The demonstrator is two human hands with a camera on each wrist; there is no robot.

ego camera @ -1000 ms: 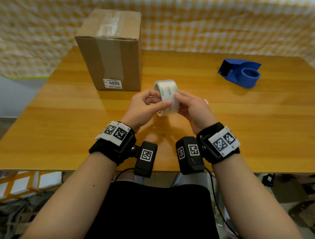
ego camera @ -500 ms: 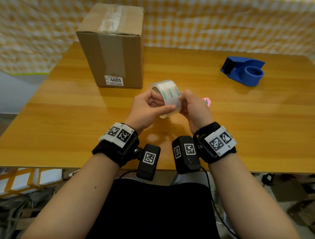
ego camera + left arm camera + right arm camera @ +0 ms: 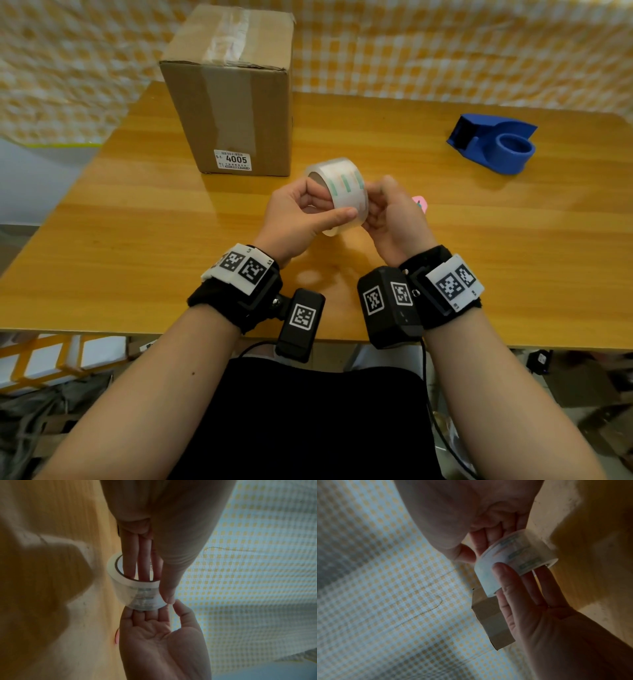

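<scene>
A roll of clear tape (image 3: 344, 186) with green print is held up over the wooden table (image 3: 137, 240), a little in front of me. My left hand (image 3: 334, 205) grips it: the fingers (image 3: 135, 561) pass through the core and the thumb (image 3: 167, 595) presses the outer face. My right hand (image 3: 371, 210) meets the roll (image 3: 513, 559) at its right edge, with curled fingers (image 3: 145, 615) behind it and the thumb (image 3: 180, 608) close to the left thumb tip. The free tape end cannot be made out.
A taped cardboard box (image 3: 233, 102) labelled 4005 stands at the back left. A blue tape dispenser (image 3: 496, 144) sits at the back right. A small pink thing (image 3: 420, 202) lies on the table just behind my right hand. Checked cloth hangs beyond the table.
My right fingers have slid off the roll's front face and curled at its right edge. The roll has tilted slightly in my left hand. Box and dispenser have stayed put.
</scene>
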